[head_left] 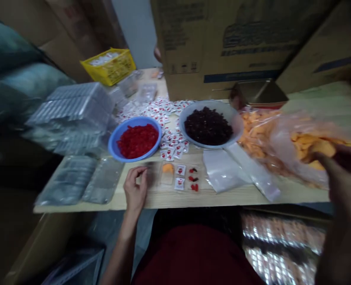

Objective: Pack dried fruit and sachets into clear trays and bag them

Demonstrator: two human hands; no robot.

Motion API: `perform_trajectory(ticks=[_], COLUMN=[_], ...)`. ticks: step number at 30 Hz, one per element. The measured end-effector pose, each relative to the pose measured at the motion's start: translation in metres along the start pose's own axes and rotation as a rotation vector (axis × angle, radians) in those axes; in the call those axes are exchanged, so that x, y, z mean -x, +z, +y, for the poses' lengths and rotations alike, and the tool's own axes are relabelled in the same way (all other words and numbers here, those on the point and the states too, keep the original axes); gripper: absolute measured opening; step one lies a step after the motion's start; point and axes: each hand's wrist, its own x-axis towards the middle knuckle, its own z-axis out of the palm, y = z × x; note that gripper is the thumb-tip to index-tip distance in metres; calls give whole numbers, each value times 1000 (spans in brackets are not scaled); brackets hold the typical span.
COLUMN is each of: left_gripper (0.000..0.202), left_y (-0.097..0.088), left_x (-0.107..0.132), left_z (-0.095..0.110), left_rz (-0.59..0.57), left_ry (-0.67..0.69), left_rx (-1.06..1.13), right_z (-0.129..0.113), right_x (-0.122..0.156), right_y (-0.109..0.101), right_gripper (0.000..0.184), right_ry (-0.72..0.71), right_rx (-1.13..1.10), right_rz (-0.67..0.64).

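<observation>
My left hand [136, 186] is curled with thumb and forefinger drawn together at the left end of a clear plastic tray [156, 186]; what the fingertips hold, if anything, is blurred. In the tray lie an orange slice [167, 168], two small white printed packets [180, 177] and several small red and dark pieces [193, 180]. At the far right my right hand [343, 178] has an orange dried slice [326, 148] between thumb and fingers, over an open clear bag [285, 136] of similar slices.
Behind the tray stand a blue bowl [112, 140] of red pieces and a pale bowl [237, 124] of dark ones. Small packets [173, 140] spread between them. Stacked clear trays [74, 107] stand left, near a yellow basket [112, 71]. Cardboard boxes [199, 47] stand behind.
</observation>
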Motion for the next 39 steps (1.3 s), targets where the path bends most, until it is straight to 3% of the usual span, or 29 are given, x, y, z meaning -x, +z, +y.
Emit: perform_trajectory(ticks=[1,5,8,11,16,20,25,28,32,39], left_gripper=[22,21,19,18,27,41,28,13,19,23], left_y=[-3,-3,1,3,9,19,28,31,33,22], left_x=[1,9,15,21,26,20,5,2,8,16], left_z=[-1,0,0,-4,-11,-12,-6,1,3,-10], left_rz=[-1,-80,-151,-187,-286,-414,-519,-527,-458,-417], left_ry=[-31,-74,-73,-81,31,163,249,257,193,183], left_rx=[24,123,145,143,58,-76,-299,-394,-473,-309], right_z=[-18,-74,-84,-79,-66,-55,-52,-54,-53,-64], right_x=[24,127,180,207,209,189,177,183,190,189], right_y=[25,156,239,275,272,266,267,269,270,257], right_gripper=[33,19,18,27,36,31,25,19,15,20], right_ry=[46,47,-18,-48,-131,-235,-350,-362,-375,-418], right_rx=[-49,-308,-381,-277,-265,-164,60,116,149,134], right_rz=[-81,-724,-920,-1009,-1050,-945,-1022,-1026,-1012,-975])
